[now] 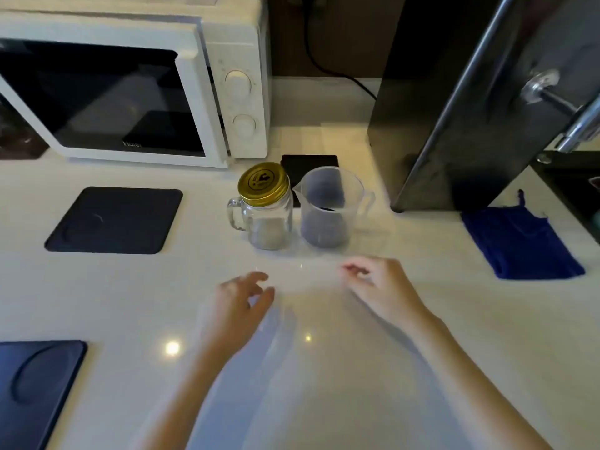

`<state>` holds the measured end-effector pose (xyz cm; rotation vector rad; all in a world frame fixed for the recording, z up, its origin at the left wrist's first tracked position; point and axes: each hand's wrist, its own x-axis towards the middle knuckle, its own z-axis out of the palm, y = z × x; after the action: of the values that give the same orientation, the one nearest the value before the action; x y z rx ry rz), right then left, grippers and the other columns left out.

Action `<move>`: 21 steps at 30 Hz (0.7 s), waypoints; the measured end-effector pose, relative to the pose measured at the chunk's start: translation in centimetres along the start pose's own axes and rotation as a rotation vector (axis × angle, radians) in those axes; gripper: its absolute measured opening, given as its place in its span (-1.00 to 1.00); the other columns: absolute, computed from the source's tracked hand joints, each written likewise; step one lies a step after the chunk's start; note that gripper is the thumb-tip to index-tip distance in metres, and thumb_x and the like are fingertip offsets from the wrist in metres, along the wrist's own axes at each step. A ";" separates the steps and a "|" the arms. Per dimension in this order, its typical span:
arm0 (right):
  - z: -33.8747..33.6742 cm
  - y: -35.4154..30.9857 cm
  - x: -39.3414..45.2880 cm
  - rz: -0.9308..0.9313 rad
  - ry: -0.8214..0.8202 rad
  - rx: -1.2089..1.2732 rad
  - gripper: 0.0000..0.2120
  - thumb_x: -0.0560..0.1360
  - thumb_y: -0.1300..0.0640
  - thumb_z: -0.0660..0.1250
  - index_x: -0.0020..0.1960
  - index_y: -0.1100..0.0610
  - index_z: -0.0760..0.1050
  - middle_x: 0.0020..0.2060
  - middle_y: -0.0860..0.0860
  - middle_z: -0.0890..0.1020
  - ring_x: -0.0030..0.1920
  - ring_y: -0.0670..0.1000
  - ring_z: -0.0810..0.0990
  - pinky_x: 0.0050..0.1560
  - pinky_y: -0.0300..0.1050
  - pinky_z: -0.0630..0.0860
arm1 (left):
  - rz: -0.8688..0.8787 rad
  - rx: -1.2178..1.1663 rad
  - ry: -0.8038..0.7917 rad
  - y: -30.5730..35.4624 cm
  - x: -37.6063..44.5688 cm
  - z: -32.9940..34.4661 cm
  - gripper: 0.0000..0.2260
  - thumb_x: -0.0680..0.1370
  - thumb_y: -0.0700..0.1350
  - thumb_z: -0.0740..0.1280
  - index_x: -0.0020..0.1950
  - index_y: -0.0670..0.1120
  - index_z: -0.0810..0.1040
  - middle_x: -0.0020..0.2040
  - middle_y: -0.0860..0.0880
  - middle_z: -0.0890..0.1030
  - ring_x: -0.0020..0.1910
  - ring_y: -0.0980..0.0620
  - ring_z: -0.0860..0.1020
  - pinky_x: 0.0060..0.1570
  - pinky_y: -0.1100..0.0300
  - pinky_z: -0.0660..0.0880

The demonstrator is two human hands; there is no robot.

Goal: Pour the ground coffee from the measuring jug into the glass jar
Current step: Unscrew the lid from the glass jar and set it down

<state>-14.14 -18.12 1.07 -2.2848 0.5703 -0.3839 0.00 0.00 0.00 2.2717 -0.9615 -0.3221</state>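
A glass jar [268, 219] with a side handle and a gold screw lid [263, 184] stands upright on the white counter. Right beside it is a clear plastic measuring jug [328, 209] with dark ground coffee in its bottom, spout to the left, handle to the right. My left hand [238, 302] hovers in front of the jar, fingers spread, holding nothing. My right hand [381, 285] hovers in front of the jug, fingers loosely curled and empty. Both hands are blurred and touch neither object.
A white microwave [136, 82] stands at the back left. A black scale [310, 167] lies behind the jug. Dark mats [113, 220] [35, 388] lie at the left. A tall dark appliance [461, 102] stands at the right, with a blue cloth [522, 241] beside it.
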 end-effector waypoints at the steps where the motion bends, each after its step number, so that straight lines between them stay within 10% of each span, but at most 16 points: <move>1: -0.3 0.1 0.8 0.019 0.119 0.154 -0.90 0.46 0.16 0.33 -0.19 0.00 0.57 -0.33 0.00 0.62 -0.28 -0.04 0.56 -0.21 -0.23 0.46 | -0.031 -0.153 0.042 -0.1 1.2 -0.4 -0.89 0.52 -0.10 0.30 -0.03 -0.02 0.60 -0.18 -0.05 0.67 -0.11 0.00 0.62 -0.13 0.20 0.43; 7: -2.3 0.0 6.3 0.169 0.708 0.644 -0.91 0.50 0.19 0.24 -0.17 0.05 0.46 -0.29 -0.03 0.52 -0.25 -0.17 0.49 -0.14 -0.32 0.43 | -0.135 -0.745 0.517 0.7 7.3 -1.7 -0.87 0.52 -0.16 0.21 -0.15 0.04 0.50 -0.22 0.07 0.54 -0.21 0.18 0.50 -0.20 0.29 0.42; 21: -0.4 1.7 10.6 0.566 0.568 1.078 -0.75 0.48 0.14 0.28 -0.37 0.08 0.43 -0.40 0.03 0.37 -0.32 -0.04 0.36 -0.17 -0.14 0.35 | -0.369 -1.261 0.234 -1.7 12.6 0.3 -0.78 0.55 -0.10 0.23 -0.25 -0.05 0.60 -0.31 0.04 0.55 -0.22 0.12 0.45 -0.14 0.24 0.39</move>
<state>-5.72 -24.80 1.18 -0.9189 0.9514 -0.8094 9.63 -8.19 -1.07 1.2274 -0.0713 -0.5871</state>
